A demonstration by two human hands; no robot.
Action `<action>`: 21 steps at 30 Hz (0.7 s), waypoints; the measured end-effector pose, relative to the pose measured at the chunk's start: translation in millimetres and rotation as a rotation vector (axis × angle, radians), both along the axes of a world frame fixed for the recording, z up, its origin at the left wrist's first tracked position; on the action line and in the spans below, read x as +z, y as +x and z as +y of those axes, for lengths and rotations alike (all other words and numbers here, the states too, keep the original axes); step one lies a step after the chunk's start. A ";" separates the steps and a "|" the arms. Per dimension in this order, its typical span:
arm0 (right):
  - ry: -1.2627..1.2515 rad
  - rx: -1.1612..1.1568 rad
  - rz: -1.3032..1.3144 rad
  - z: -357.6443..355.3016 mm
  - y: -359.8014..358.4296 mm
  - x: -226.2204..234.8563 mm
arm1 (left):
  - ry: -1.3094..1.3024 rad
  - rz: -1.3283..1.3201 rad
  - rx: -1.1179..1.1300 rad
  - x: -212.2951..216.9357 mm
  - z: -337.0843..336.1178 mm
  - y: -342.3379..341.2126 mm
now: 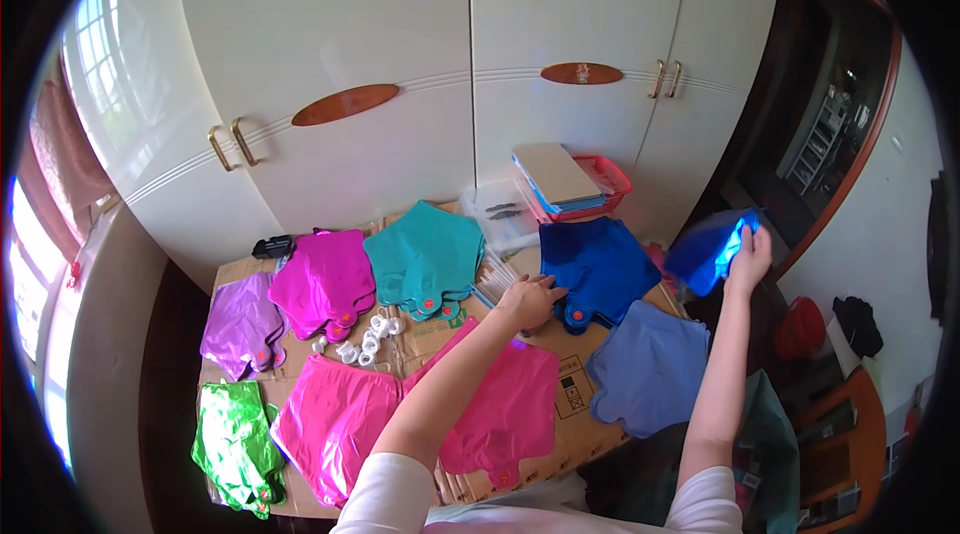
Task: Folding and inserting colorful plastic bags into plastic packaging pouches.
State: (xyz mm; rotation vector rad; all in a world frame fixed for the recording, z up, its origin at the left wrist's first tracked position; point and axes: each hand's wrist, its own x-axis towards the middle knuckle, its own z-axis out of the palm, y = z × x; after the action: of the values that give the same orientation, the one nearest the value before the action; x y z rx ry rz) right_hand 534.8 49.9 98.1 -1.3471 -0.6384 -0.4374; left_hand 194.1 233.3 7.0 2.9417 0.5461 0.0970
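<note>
Seen from above, a cardboard-covered surface (575,404) stands before tall white cupboard doors (400,54), spread with flat foil star balloons sorted into piles by colour. From largest to smallest: two pink balloons (335,419) lie at the near edge around six o'clock, a pale blue one (650,374) at four o'clock, a dark blue pile (600,269) at two o'clock, a teal pile (425,259) at twelve, then magenta (325,279), lilac (240,324) and a crumpled green pile (235,444) round to eight o'clock. The step in hand looks like sorting by colour. The right hand (750,259), out past the surface's edge at three o'clock, has its grip closed on a loose blue balloon (705,252) held in the air. The left hand (527,301) rests fingers spread, gripping nothing, at the near left edge of the dark blue pile. The next move probably calls for bringing the held balloon in over that pile and laying it flat. The left hand on the pile's edge and a bundle of clear sticks (495,282) just beside it could get in the way. Small white rings (368,339) sit at the centre; a red basket of folders (585,184) stands behind.
</note>
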 end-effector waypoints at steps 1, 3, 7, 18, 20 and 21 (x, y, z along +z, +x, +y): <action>0.022 -0.033 -0.161 8.5 -17.9 20.9 | -0.021 -0.054 0.018 -2.6 -0.2 0.0; -0.217 -0.109 -0.291 28.3 -81.0 62.9 | -0.056 -0.162 0.070 -8.0 5.3 -6.9; -0.372 0.012 -1.039 91.1 -175.6 88.8 | -0.102 -0.352 0.199 43.3 3.6 -59.2; -0.547 0.691 -1.461 250.8 -397.2 -57.6 | 0.020 -0.432 0.648 47.1 55.5 -267.1; -0.697 0.748 -1.438 256.3 -410.2 -80.8 | 0.028 -0.438 0.664 42.6 55.0 -280.7; -0.754 0.785 -1.404 253.6 -417.1 -85.3 | 0.016 -0.429 0.686 39.0 53.8 -288.6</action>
State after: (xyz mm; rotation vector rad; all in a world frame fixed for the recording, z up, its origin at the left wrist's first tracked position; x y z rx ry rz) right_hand 117.7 303.5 12.7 -1.1507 -2.5773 -0.4553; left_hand -94.5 287.1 46.1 2.4837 1.4247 0.7745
